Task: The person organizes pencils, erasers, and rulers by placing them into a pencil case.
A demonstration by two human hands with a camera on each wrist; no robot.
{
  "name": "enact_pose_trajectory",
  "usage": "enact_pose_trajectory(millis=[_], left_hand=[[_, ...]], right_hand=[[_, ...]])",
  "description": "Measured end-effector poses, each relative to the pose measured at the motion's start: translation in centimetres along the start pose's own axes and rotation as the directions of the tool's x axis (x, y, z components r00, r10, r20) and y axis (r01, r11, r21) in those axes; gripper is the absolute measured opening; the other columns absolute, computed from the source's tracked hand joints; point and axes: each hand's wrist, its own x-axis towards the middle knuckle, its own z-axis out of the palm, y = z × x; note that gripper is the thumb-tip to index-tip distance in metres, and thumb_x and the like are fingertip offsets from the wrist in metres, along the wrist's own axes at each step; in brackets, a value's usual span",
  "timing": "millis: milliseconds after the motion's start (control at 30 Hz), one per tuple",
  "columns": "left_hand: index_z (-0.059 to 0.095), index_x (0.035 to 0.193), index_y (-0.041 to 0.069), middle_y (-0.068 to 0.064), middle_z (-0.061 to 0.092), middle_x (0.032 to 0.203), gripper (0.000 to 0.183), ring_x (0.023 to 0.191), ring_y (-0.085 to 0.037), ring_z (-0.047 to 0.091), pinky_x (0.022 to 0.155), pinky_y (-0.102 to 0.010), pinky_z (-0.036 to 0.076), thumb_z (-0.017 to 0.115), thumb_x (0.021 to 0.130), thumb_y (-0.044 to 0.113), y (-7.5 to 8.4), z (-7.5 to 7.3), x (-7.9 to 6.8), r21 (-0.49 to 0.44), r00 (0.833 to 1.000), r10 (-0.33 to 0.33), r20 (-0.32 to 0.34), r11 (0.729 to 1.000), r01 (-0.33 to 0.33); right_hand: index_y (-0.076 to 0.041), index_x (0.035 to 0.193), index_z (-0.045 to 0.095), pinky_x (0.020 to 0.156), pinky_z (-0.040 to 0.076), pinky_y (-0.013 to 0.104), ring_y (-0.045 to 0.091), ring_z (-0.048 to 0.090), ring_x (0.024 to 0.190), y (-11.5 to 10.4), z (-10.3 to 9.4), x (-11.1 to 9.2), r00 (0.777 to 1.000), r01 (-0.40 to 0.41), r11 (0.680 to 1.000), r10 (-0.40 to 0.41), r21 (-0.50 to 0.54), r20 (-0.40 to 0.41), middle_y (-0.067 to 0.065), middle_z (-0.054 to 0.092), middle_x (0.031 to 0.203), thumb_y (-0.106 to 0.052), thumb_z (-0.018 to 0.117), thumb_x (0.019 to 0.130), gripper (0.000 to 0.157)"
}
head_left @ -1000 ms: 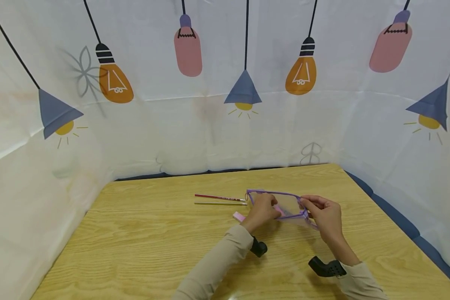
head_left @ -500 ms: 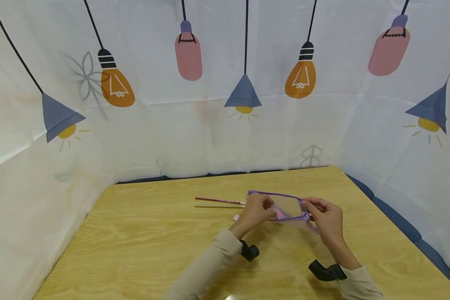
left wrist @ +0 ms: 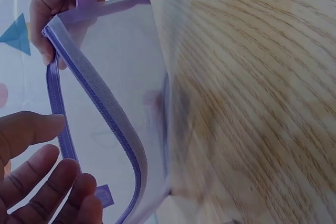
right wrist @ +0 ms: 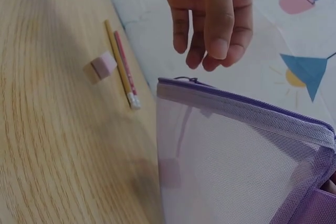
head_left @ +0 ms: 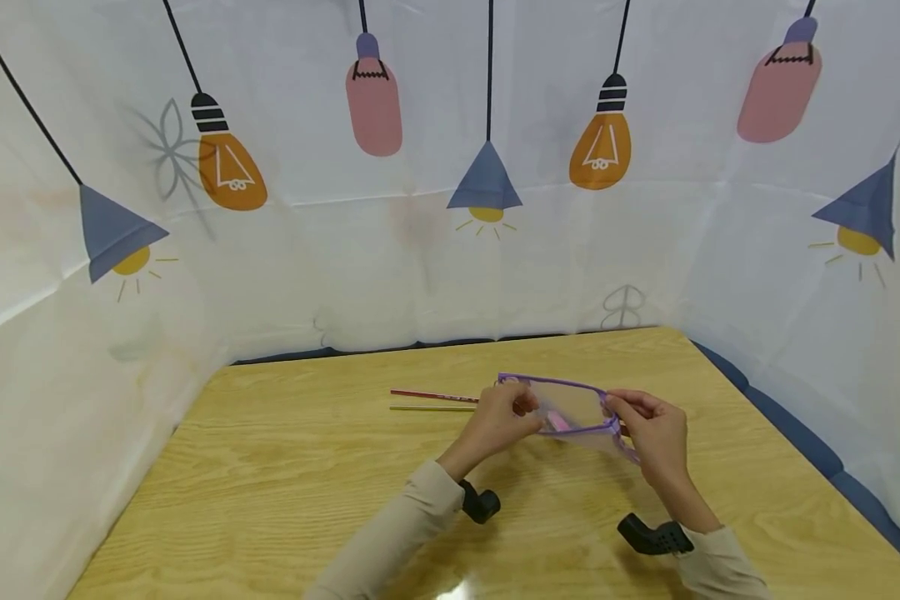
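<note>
A purple-edged mesh zipper pouch [head_left: 596, 440] is held up above the table with its zipper mouth spread apart. My right hand [head_left: 656, 433] pinches the pouch at its right end, near the side tab. A pink eraser [head_left: 557, 421] shows inside. My left hand [head_left: 498, 425] is beside the pouch's left end, fingers loosely bent, nothing in them; the right wrist view shows it apart from the zipper. Left of the pouch lie a red pencil [head_left: 431, 395] and a yellow pencil [head_left: 431, 408]. A second pale pink eraser [right wrist: 104, 65] sits by them, hidden by my left hand in the head view.
The wooden table [head_left: 270, 467] spreads beneath both hands. Behind it hangs a white curtain [head_left: 345, 275] printed with lamps and bulbs. A black wrist mount [head_left: 482, 502] is on my left wrist, another black mount [head_left: 654, 535] on my right.
My left hand has drawn back leftward from the pouch's mouth, now covering the pencils' right ends and the loose eraser. My right hand keeps its grip on the pouch, almost in place.
</note>
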Motion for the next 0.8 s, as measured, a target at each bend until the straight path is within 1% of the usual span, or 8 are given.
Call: enact_pose_trajectory(millis=[133, 233, 300, 400, 533, 600, 700, 800], left_hand=[[0.066, 0.093, 0.001, -0.014, 0.066, 0.094, 0.011, 0.084, -0.021, 0.063, 0.074, -0.021, 0.049, 0.071, 0.084, 0.006, -0.1, -0.3, -0.2, -0.008, 0.999, 0.03, -0.014, 1.0, -0.031], [0.065, 0.095, 0.0, -0.011, 0.065, 0.092, 0.013, 0.087, -0.026, 0.063, 0.074, -0.023, 0.05, 0.07, 0.084, 0.005, -0.1, -0.6, -0.4, -0.023, 0.999, 0.027, -0.026, 0.999, -0.027], [0.066, 0.095, 0.0, -0.009, 0.065, 0.092, 0.012, 0.088, -0.028, 0.064, 0.075, -0.026, 0.051, 0.069, 0.084, 0.005, -0.1, -0.9, -0.5, -0.038, 0.999, 0.026, -0.039, 0.999, -0.027], [0.067, 0.096, 0.003, -0.006, 0.065, 0.092, 0.011, 0.089, -0.028, 0.064, 0.077, -0.029, 0.051, 0.068, 0.085, 0.004, 0.0, -1.2, -0.7, -0.049, 0.998, 0.022, -0.055, 0.999, -0.024], [0.066, 0.091, 0.009, -0.001, 0.064, 0.089, 0.009, 0.087, -0.024, 0.064, 0.075, -0.029, 0.051, 0.068, 0.085, 0.004, -0.1, -1.7, -0.9, -0.033, 0.996, 0.01, -0.083, 0.999, -0.013], [0.065, 0.09, 0.009, -0.001, 0.063, 0.088, 0.009, 0.085, -0.023, 0.064, 0.075, -0.032, 0.052, 0.068, 0.084, 0.003, -0.1, -1.9, -1.0, -0.031, 0.995, 0.007, -0.099, 0.999, -0.01], [0.065, 0.091, 0.006, -0.007, 0.064, 0.09, 0.008, 0.086, -0.025, 0.064, 0.074, -0.033, 0.053, 0.069, 0.084, 0.005, -0.2, -2.3, -1.3, -0.042, 0.993, 0.004, -0.115, 0.999, -0.009], [0.065, 0.093, 0.003, -0.011, 0.065, 0.093, 0.012, 0.088, -0.029, 0.064, 0.074, -0.029, 0.052, 0.071, 0.084, 0.008, -0.3, -2.6, -1.6, -0.066, 0.992, -0.012, -0.125, 0.998, 0.004]], right_hand=[[0.01, 0.1, 0.07, 0.055, 0.053, 0.023, 0.01, 0.066, 0.066, -0.2, 0.0, 0.1, 1.0, -0.002, 1.0, 0.002, 0.012, -0.001, 0.002, 0.072, 0.077, -0.017, 0.073, 0.088, 0.03], [0.009, 0.1, 0.07, 0.055, 0.053, 0.023, 0.01, 0.066, 0.065, -0.2, -0.1, 0.1, 1.0, -0.007, 1.0, 0.007, 0.006, -0.008, 0.001, 0.072, 0.076, -0.018, 0.074, 0.088, 0.029], [0.009, 0.1, 0.07, 0.055, 0.053, 0.023, 0.01, 0.065, 0.064, -0.3, -0.1, 0.1, 1.0, -0.007, 1.0, 0.007, -0.001, -0.016, 0.0, 0.072, 0.076, -0.018, 0.074, 0.088, 0.03], [0.008, 0.1, 0.071, 0.055, 0.053, 0.023, 0.01, 0.066, 0.064, -0.3, -0.1, 0.1, 1.0, -0.008, 1.0, 0.008, 0.006, -0.026, 0.0, 0.071, 0.075, -0.018, 0.074, 0.087, 0.029], [0.008, 0.099, 0.071, 0.056, 0.053, 0.023, 0.01, 0.066, 0.065, -0.3, -0.1, 0.2, 1.0, -0.01, 1.0, 0.011, 0.029, -0.019, 0.0, 0.071, 0.076, -0.018, 0.074, 0.087, 0.028], [0.008, 0.098, 0.071, 0.056, 0.054, 0.024, 0.01, 0.066, 0.064, -0.3, -0.1, 0.2, 1.0, -0.012, 0.999, 0.013, 0.041, -0.014, 0.001, 0.071, 0.076, -0.017, 0.074, 0.087, 0.028], [0.008, 0.098, 0.071, 0.056, 0.054, 0.024, 0.011, 0.066, 0.064, -0.3, -0.1, 0.1, 1.0, -0.017, 0.998, 0.017, 0.06, -0.011, 0.003, 0.072, 0.076, -0.017, 0.074, 0.087, 0.028], [0.009, 0.098, 0.07, 0.056, 0.054, 0.024, 0.011, 0.066, 0.064, -0.2, 0.0, 0.1, 1.0, -0.022, 0.997, 0.023, 0.068, -0.018, 0.002, 0.071, 0.076, -0.016, 0.075, 0.087, 0.028]])
